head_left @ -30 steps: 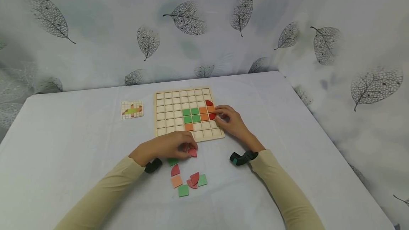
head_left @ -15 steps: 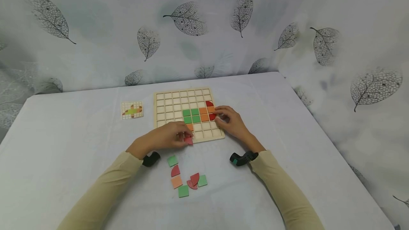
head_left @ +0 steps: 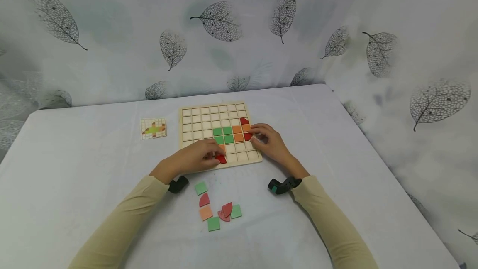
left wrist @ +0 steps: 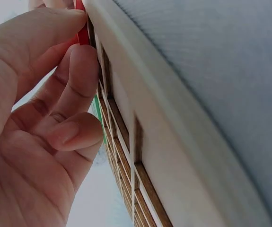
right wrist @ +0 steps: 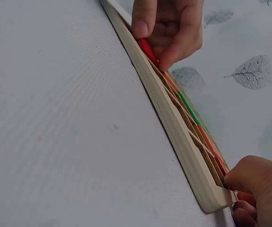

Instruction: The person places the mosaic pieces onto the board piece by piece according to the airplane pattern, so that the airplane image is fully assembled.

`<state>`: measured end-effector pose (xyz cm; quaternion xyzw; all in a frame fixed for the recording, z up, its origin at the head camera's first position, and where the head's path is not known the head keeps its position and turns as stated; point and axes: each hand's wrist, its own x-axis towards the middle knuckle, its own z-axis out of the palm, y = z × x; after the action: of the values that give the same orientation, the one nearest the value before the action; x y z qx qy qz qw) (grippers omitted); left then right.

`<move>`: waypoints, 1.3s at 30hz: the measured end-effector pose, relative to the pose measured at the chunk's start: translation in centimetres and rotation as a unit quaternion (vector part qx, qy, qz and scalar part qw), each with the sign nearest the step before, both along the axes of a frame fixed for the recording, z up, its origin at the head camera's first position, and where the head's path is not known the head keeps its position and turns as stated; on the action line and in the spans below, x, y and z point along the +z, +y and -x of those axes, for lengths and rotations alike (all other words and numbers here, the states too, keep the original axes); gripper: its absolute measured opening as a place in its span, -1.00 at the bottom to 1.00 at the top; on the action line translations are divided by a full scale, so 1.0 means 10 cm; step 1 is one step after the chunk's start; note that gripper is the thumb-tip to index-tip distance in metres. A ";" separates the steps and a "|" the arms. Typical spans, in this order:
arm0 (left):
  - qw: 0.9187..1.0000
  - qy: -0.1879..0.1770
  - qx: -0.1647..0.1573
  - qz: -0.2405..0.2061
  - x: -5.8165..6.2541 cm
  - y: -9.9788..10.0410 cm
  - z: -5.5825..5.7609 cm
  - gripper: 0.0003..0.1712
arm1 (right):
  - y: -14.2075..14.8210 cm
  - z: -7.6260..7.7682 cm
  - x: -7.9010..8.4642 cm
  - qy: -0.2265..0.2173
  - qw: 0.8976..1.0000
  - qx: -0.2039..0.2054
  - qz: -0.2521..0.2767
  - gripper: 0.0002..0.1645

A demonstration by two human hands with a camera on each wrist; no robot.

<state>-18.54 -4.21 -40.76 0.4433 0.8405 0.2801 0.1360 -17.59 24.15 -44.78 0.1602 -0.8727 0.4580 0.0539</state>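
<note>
My left hand [head_left: 196,157] is over the near edge of a wooden grid board [head_left: 192,120]. Between its thumb and fingers it pinches a red quarter-circle tile [head_left: 221,159], right at a cell of the nearest row. The left wrist view shows the thumb on this red tile [left wrist: 83,34], low against the board. My right hand [head_left: 271,141] grips the board's right edge, thumb on top in the right wrist view. Green square tiles [head_left: 223,135], orange square tiles [head_left: 237,133] and red quarter-circle tiles [head_left: 244,121] sit in the cells. One orange tile is partly hidden behind the left fingers.
A small pattern card [head_left: 154,128] lies left of the board. Nearer me on the white cloth are loose green squares [head_left: 214,223], an orange square [head_left: 206,213] and red quarter-circles [head_left: 204,199], some overlapping. A leaf-print curtain [head_left: 130,45] hangs behind the table.
My left hand has carried the red quarter-circle tile from the cloth in front up to the board's nearest row. The right hand has stayed at the board's edge.
</note>
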 end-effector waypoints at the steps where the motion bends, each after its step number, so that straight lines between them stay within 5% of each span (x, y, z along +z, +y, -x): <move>1: 1.000 0.002 0.001 0.000 0.00 0.00 0.00 -0.76 | 0.00 0.00 0.00 0.000 1.000 0.000 0.000 -0.66; 39: 1.000 0.019 0.013 0.007 0.07 0.00 -0.10 -0.77 | -0.01 -0.01 0.01 -0.004 1.000 -0.005 -0.005 -0.66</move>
<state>-17.53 -4.19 -40.03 0.4370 0.8506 0.2671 0.1194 -17.51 24.04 -44.68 0.1544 -0.8761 0.4538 0.0520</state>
